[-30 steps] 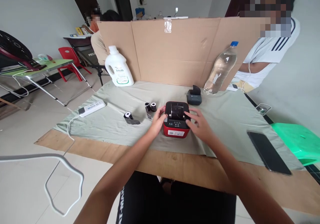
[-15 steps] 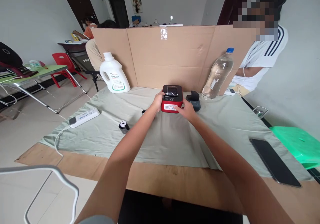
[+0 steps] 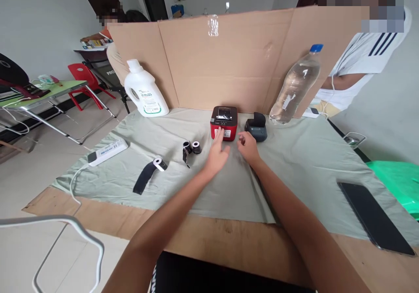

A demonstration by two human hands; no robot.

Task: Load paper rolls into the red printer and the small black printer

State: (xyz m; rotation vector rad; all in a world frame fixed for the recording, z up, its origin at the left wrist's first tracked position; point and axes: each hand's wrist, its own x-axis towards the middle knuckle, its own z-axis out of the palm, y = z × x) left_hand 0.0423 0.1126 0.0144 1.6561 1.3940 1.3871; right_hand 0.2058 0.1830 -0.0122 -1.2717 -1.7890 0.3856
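Resting at the far middle of the bench [image 3: 229,236], a small red label printer [image 3: 224,123] with a black top stood upright on a pale green cloth [image 3: 294,162], just in front of a tall cardboard screen [image 3: 229,62]. Its labelled front faced the person. The left hand [image 3: 218,155] lay directly in front of it, palm down and fingers spread, the fingertips touching or all but touching the printer's lower front face; this grip was open and held nothing. The right hand [image 3: 248,146] sat just to the right of the left, near the printer's right front corner, fingers curled loosely inward; whether it pinched anything could not be told. The printer lay straight ahead of both hands, with the left one nearer.

Just right of the printer, close beside it, sat a smaller dark portable printer [image 3: 256,127]. Left of the hands lay two small label rolls [image 3: 193,147] side by side, and further left a third roll with a dark strip [image 3: 147,173] trailing toward the person. A white power strip [image 3: 108,151] lay near the cloth's left edge. A white detergent jug [image 3: 142,91] stood at the screen's left, a clear water bottle [image 3: 296,86] leaned at its right. A black phone [image 3: 373,216] lay flat at the near right. Behind the screen, another person in a white striped shirt [image 3: 363,57] sat at the right.
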